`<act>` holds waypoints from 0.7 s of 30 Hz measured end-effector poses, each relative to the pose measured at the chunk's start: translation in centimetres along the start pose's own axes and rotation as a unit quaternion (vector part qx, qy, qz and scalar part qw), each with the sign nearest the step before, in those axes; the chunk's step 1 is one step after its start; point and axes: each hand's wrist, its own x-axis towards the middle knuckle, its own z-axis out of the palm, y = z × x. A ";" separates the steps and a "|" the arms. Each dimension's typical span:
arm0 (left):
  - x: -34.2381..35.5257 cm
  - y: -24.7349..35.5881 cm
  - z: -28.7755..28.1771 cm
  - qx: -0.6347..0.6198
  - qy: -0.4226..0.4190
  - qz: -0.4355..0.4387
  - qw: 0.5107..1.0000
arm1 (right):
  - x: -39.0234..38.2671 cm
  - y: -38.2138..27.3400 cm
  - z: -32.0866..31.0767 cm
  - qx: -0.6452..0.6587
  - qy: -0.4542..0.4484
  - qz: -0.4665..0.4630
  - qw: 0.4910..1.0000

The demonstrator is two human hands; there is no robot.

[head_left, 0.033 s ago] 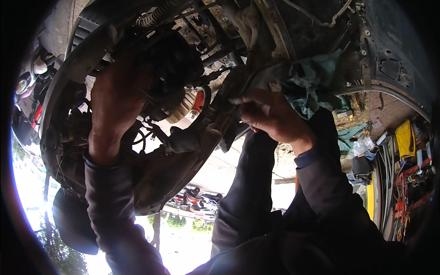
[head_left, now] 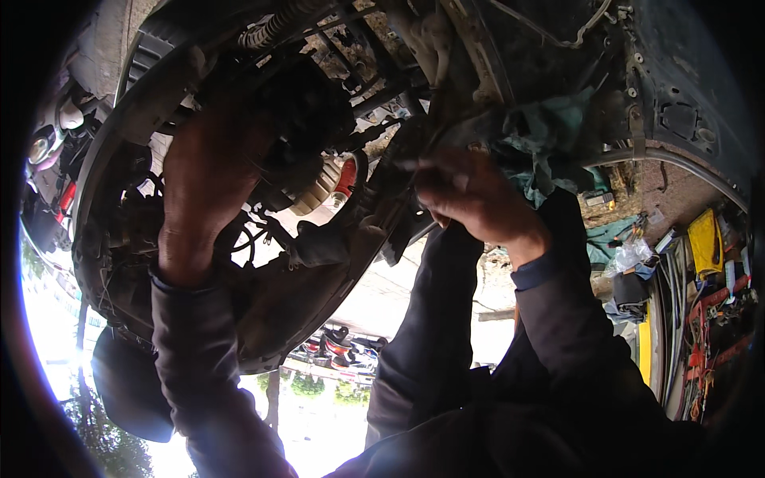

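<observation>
My left hand (head_left: pixel 209 187) reaches down into the dark motorbike or scooter body (head_left: pixel 295 319). Its fingers disappear behind a black, shadowed part (head_left: pixel 307 107), so what they touch is hidden. At the body's right edge is my right hand (head_left: pixel 482 199), its fingers bent in and the forefinger pointing left. Motion blurs those fingertips, and anything small between them cannot be made out. Below the black part show a ribbed pale part (head_left: pixel 319 187) and a red-orange piece (head_left: pixel 345 179). Thin black cables hang close by.
A teal rag (head_left: pixel 550 131) drapes over the frame behind my right hand. A curved metal tube (head_left: pixel 677 159) runs along the right. Farther right are a yellow cloth (head_left: pixel 705 239), a clear plastic bag (head_left: pixel 632 255) and a red rack (head_left: pixel 709 334) with tools. Other motorbikes (head_left: pixel 339 348) stand in the background.
My right hand's fingers have shifted slightly and are more blurred. The left hand and forearm have moved a little to the right.
</observation>
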 end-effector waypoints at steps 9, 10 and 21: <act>-0.1 1.1 1.5 -0.166 -0.023 -0.018 0.986 | 13.8 -6.4 2.7 -0.427 -0.105 -0.098 0.893; -0.1 1.2 1.6 -0.186 -0.010 0.006 0.982 | 14.5 -6.6 3.1 -0.457 -0.139 -0.085 0.874; 0.3 1.4 3.0 -0.253 0.025 -0.060 0.965 | 16.6 -7.3 3.4 -0.558 -0.176 -0.110 0.803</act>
